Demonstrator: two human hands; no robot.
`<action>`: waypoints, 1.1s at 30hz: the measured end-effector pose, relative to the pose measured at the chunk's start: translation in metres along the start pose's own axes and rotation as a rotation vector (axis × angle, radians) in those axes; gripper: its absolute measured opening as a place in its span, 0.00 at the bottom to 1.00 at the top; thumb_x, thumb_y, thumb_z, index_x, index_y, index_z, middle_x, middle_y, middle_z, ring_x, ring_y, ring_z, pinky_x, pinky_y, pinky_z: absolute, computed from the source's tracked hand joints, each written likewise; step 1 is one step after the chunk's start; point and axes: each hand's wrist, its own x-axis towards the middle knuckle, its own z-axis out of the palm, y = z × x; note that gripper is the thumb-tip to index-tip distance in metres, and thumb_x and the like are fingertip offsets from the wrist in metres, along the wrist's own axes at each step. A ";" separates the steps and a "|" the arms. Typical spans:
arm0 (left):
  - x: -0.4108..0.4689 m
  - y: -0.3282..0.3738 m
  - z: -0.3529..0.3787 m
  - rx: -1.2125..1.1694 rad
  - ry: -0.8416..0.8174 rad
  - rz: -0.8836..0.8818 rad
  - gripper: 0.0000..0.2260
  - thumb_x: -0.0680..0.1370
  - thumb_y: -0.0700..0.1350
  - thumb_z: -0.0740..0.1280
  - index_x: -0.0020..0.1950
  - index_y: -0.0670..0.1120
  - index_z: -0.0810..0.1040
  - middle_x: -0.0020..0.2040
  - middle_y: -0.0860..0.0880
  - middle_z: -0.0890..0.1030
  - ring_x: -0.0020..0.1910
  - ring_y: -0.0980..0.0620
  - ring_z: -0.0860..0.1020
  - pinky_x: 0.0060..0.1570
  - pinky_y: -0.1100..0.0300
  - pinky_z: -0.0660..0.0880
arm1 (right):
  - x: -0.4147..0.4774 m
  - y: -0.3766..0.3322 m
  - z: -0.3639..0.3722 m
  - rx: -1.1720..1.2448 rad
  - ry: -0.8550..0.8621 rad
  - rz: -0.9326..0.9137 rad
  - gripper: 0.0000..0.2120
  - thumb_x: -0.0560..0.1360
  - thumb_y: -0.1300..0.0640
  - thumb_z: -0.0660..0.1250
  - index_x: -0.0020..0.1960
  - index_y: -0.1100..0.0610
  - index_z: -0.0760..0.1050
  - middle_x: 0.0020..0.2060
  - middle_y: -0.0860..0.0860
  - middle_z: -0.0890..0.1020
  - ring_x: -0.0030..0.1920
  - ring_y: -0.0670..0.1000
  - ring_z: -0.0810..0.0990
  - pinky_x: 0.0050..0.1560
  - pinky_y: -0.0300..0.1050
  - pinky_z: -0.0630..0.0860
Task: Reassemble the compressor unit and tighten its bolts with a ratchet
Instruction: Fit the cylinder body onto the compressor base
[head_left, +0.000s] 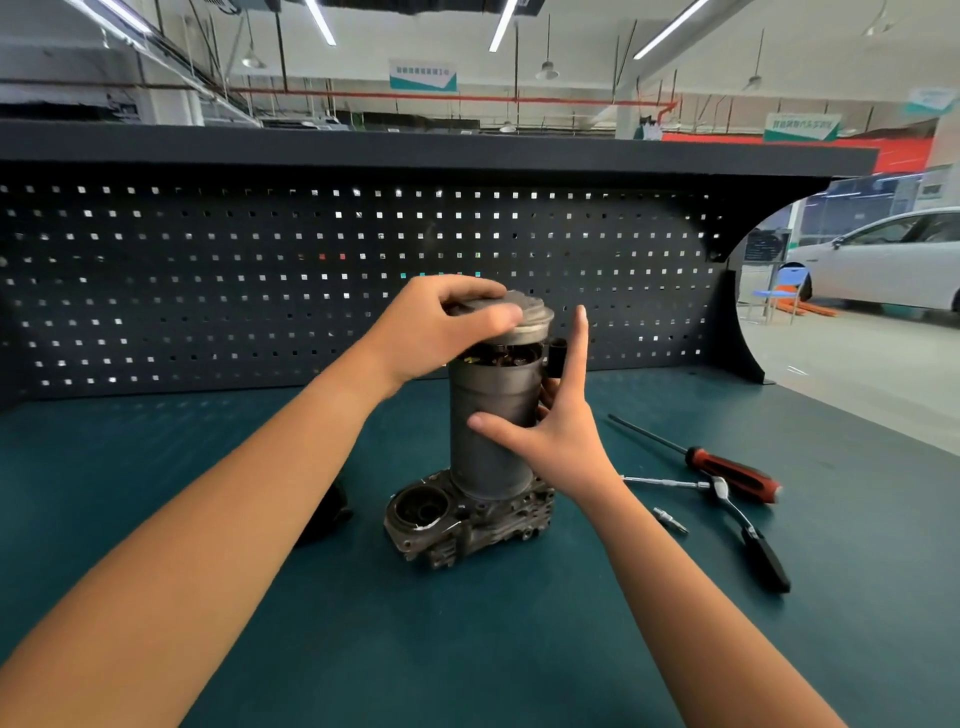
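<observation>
Your left hand pinches the end cap atop the compressor cylinder standing on the bench, while your right hand seems to clasp that cylinder, index finger straight, ratchet lying alongside.

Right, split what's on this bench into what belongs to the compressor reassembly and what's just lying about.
Belongs to the job: compressor body, held by the right hand; end cap, gripped by the left hand; ratchet with extension; small bolt beside it.
Lying about: red-handled screwdriver; half-hidden dark object left of the compressor body; white car and blue chair beyond the bench.
</observation>
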 end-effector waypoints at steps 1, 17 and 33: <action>0.002 0.003 -0.002 -0.024 -0.004 0.012 0.16 0.66 0.55 0.69 0.52 0.53 0.79 0.48 0.60 0.80 0.45 0.70 0.77 0.43 0.76 0.71 | 0.000 0.000 0.000 -0.002 0.004 0.003 0.58 0.64 0.54 0.79 0.64 0.26 0.33 0.56 0.35 0.74 0.61 0.41 0.75 0.64 0.46 0.72; -0.008 -0.019 0.007 -0.033 -0.078 0.105 0.10 0.69 0.50 0.67 0.50 0.59 0.78 0.49 0.67 0.79 0.51 0.70 0.75 0.52 0.74 0.70 | 0.002 0.004 -0.001 0.044 -0.009 -0.003 0.57 0.64 0.54 0.79 0.65 0.26 0.35 0.62 0.42 0.75 0.62 0.42 0.75 0.65 0.50 0.72; -0.012 -0.005 0.022 0.416 0.063 0.009 0.28 0.65 0.66 0.69 0.62 0.55 0.77 0.57 0.55 0.75 0.58 0.58 0.72 0.55 0.67 0.69 | 0.004 0.009 -0.004 0.110 -0.036 0.021 0.54 0.64 0.54 0.78 0.66 0.24 0.40 0.62 0.46 0.77 0.63 0.45 0.75 0.67 0.52 0.70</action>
